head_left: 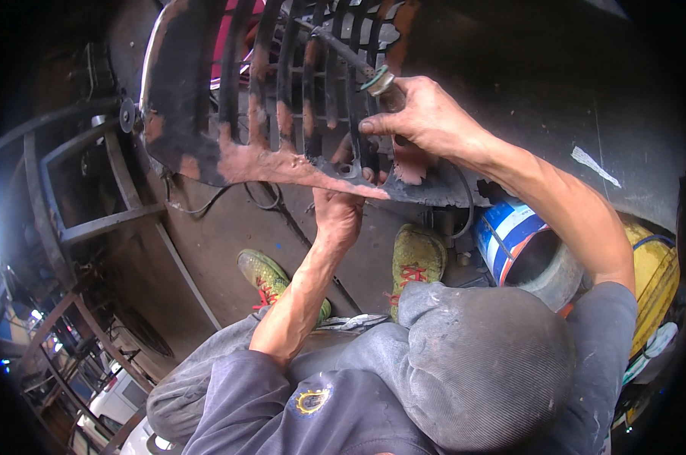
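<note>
A black slatted plastic grille with worn pinkish-brown patches stands in front of me, its lower edge cracked and ragged. My right hand is closed round the handle of what looks like a soldering iron, with a green-edged collar and a long dark shaft pointing to the upper left across the slats. From below, my left hand grips the grille's bottom edge. Part of its fingers goes behind the panel, and fingertips show through a gap near the damaged edge.
A blue and white bucket lies tipped at my right, beside a yellow container. Metal frames stand on the left. Thin cables hang below the grille. My yellow-green shoes with red laces are on the floor.
</note>
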Demonstrator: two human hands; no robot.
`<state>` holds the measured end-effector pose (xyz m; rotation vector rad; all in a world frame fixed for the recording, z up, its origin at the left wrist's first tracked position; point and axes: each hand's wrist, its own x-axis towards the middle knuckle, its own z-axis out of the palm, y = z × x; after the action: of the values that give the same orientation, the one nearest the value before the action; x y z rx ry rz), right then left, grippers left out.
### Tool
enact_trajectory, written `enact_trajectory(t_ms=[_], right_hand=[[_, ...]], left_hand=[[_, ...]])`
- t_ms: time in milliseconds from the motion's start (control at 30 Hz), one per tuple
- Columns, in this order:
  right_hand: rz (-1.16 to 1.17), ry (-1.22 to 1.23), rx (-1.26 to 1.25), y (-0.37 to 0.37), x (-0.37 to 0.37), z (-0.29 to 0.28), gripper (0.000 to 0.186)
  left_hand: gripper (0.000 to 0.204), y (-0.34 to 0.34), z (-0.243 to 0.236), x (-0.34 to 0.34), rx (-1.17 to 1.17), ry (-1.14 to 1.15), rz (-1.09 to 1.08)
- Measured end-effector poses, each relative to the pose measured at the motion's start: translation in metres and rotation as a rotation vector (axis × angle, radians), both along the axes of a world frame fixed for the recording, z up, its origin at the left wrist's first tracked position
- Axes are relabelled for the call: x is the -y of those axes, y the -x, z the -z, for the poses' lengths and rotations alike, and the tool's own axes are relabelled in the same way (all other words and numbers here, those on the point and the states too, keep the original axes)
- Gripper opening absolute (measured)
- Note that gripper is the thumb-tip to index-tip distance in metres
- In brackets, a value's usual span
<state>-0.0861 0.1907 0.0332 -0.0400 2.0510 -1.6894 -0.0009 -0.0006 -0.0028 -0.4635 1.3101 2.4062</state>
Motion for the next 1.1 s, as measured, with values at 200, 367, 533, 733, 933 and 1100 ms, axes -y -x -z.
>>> enact_trajectory(t_ms=[200, 367, 533, 733, 933, 1100], right_hand=[[-0.024, -0.120, -0.033, 0.006, 0.015, 0.015, 0.042], [-0.065, -0.127, -0.034, 0.010, 0.015, 0.018, 0.041], [-0.011, 0.002, -0.003, 0.011, 0.009, 0.020, 0.037], [-0.011, -0.101, -0.059, 0.009, 0.017, 0.022, 0.038], [0.005, -0.020, -0.030, 0.009, 0.009, 0.031, 0.038], [0.038, 0.055, -0.121, 0.009, 0.012, 0.034, 0.037]], left_hand=[[0.061, -0.003, -0.001, 0.001, 0.019, 0.003, -0.016], [0.063, 0.000, 0.000, 0.004, 0.010, 0.010, 0.060], [0.062, -0.003, 0.006, 0.003, 0.039, 0.026, -0.003], [0.064, -0.002, 0.004, 0.001, 0.026, 0.009, -0.005], [0.067, -0.002, 0.003, 0.002, 0.036, 0.018, 0.006], [0.067, 0.000, 0.004, 0.003, 0.048, 0.024, 0.024]])
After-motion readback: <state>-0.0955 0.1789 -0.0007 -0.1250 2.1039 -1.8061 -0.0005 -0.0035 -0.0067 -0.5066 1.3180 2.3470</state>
